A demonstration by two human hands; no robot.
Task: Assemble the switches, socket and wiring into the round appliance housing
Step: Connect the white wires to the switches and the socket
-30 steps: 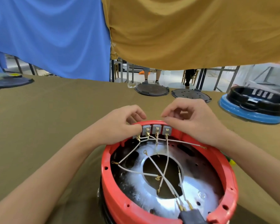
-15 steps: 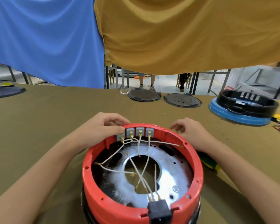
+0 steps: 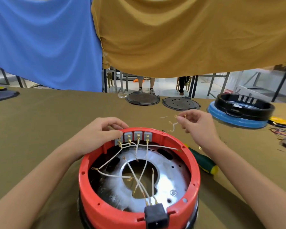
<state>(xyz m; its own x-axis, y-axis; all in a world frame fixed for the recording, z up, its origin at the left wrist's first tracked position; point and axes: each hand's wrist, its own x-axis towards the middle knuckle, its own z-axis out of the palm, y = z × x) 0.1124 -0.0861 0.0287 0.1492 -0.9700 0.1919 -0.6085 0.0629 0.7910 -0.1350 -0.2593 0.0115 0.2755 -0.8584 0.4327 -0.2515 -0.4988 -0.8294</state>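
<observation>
Left hand (image 3: 99,134) gripping housing (image 3: 139,210) rim, 11 o'clock | right hand (image 3: 198,128) pinching loose wire (image 3: 172,125), 1 o'clock | seat terminal squarely on switches (image 3: 133,137)

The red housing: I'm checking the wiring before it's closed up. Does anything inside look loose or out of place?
Yes. Inside the red housing, several white wires end in bare gold terminals fastened to nothing, crossing loosely over the metal plate. The right hand holds another short wire outside.
</observation>
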